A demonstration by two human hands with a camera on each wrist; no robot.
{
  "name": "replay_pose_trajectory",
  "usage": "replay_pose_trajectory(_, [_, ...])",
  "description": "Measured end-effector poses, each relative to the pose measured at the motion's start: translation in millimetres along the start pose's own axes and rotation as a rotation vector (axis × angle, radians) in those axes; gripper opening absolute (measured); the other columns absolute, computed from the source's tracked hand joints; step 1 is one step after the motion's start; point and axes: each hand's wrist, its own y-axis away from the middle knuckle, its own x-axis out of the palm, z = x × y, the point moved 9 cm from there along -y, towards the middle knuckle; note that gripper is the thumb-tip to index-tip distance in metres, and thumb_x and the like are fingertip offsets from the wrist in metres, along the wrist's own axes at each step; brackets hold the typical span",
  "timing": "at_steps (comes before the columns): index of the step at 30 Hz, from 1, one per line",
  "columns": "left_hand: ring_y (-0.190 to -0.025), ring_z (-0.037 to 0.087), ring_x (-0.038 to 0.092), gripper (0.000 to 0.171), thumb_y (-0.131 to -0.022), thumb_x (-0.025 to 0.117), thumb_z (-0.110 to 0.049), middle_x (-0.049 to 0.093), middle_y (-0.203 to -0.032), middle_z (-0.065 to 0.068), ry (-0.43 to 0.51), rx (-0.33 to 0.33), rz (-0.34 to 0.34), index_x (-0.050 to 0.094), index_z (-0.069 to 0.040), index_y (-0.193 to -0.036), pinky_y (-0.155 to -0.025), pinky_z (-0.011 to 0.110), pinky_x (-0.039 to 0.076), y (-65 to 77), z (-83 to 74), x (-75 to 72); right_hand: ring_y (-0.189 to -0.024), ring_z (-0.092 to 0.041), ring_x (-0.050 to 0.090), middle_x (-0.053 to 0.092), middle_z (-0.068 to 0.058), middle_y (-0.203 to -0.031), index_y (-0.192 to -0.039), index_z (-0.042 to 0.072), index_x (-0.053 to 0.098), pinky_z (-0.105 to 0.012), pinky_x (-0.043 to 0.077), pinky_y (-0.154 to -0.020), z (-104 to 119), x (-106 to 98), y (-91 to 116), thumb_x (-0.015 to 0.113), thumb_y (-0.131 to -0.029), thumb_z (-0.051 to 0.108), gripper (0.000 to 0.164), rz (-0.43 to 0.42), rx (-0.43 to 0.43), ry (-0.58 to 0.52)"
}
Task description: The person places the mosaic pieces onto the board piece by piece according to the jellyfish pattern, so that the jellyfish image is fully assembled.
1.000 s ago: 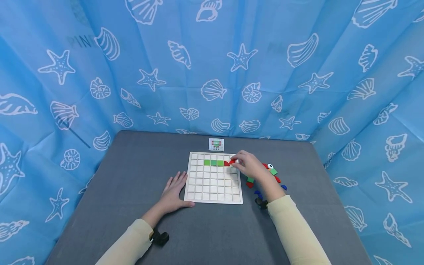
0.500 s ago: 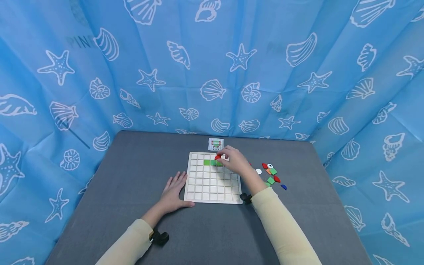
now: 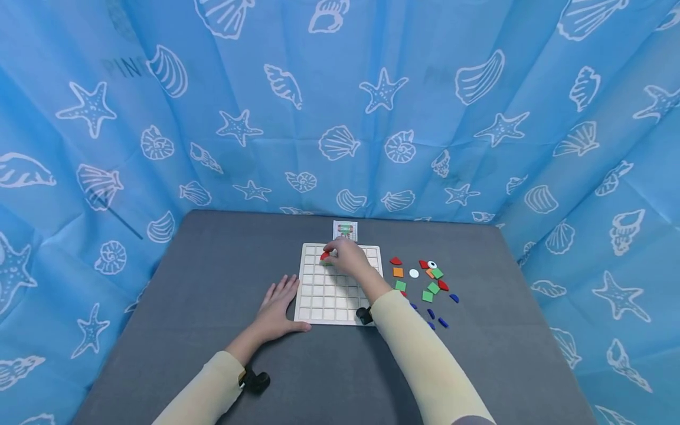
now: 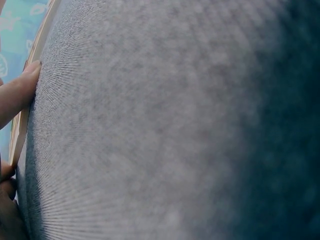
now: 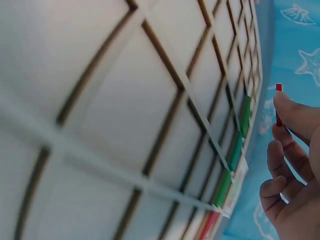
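– Head view first?
– Left hand spread wide at the left edge of the white grid board, thumb by the near corner. Right hand over the far rows, narrowed to a pinch on a red piece, with a bit of green just under it.
– And round about?
– Just past the board's far edge, a small picture card. To the right, on the grey table, loose pieces: an orange square, a white disc, green squares, blue pieces.
– From the left wrist?
– Mostly blurred grey; at the margin, a fingertip against the board's edge.
– Right wrist?
– Red piece edge-on between thumb and finger, apart from the board. Along the board, green tiles in a row, then a red tile.
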Motion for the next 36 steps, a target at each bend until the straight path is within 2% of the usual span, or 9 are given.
replay_pose_trajectory(5, [-0.158,0.029,0.001,0.127,-0.071,0.074,-0.076,0.011,-0.17,0.008,0.0,-0.003,0.005,0.016,-0.01,-0.163,-0.125,0.057,0.001,-0.6,-0.1,0.8,-0.116,-0.026,0.064,0.071,-0.006,-0.118,-0.118,0.012,0.075,-0.045,0.052,-0.1,-1.8,12.7,-7.2,0.077,-0.092,0.023,0.029,0.033,0.041,-0.028])
replay_pose_trajectory(13, [-0.158,0.03,0.003,0.126,-0.071,0.074,-0.076,0.013,-0.17,0.009,0.016,0.002,0.005,0.018,-0.009,-0.162,-0.124,0.058,0.002,0.7,-1.0,0.5,-0.11,-0.021,0.065,0.07,-0.002,-0.112,-0.115,0.015,0.076,-0.04,0.052,-0.098,-5.4,25.7,-13.2,0.079,-0.09,0.026,0.027,0.061,0.089,0.003])
replay_pose_trajectory(19, [-0.158,0.03,0.003,0.126,-0.071,0.075,-0.075,0.013,-0.17,0.009,0.02,0.001,0.004,0.018,-0.009,-0.162,-0.124,0.058,0.002,0.8,-1.7,-0.5,-0.108,-0.022,0.064,0.068,-0.003,-0.113,-0.117,0.017,0.075,-0.041,0.052,-0.095,2.1,26.7,-14.9,0.08,-0.088,0.027,0.031,0.094,0.056,0.03])
replay_pose_trajectory(23, [-0.158,0.03,0.003,0.126,-0.071,0.075,-0.075,0.013,-0.17,0.009,0.016,0.001,0.0,0.018,-0.01,-0.162,-0.124,0.057,0.002,0.4,-2.3,-0.8,-0.111,-0.023,0.064,0.069,-0.003,-0.115,-0.123,0.018,0.073,-0.042,0.053,-0.095,3.5,19.5,-9.9,0.078,-0.09,0.029,0.035,0.072,0.035,0.065])
replay_pose_trajectory(30, [-0.158,0.03,0.002,0.128,-0.069,0.075,-0.076,0.013,-0.17,0.009,0.008,-0.011,0.002,0.017,-0.009,-0.162,-0.125,0.057,0.002,0.2,-1.4,1.2,-0.114,-0.025,0.064,0.07,-0.006,-0.119,-0.122,0.014,0.073,-0.044,0.052,-0.097,-2.2,-6.7,12.8,0.074,-0.094,0.022,0.029,0.017,0.028,0.023])
replay_pose_trajectory(36, [-0.158,0.029,0.002,0.129,-0.069,0.075,-0.076,0.013,-0.17,0.008,0.008,-0.007,-0.011,0.018,-0.009,-0.162,-0.125,0.057,0.003,-0.8,0.4,1.5,-0.104,-0.024,0.065,0.068,-0.005,-0.118,-0.123,0.014,0.073,-0.044,0.055,-0.085,-18.7,-27.5,34.6,0.075,-0.093,0.021,0.031,-0.046,0.063,-0.009])
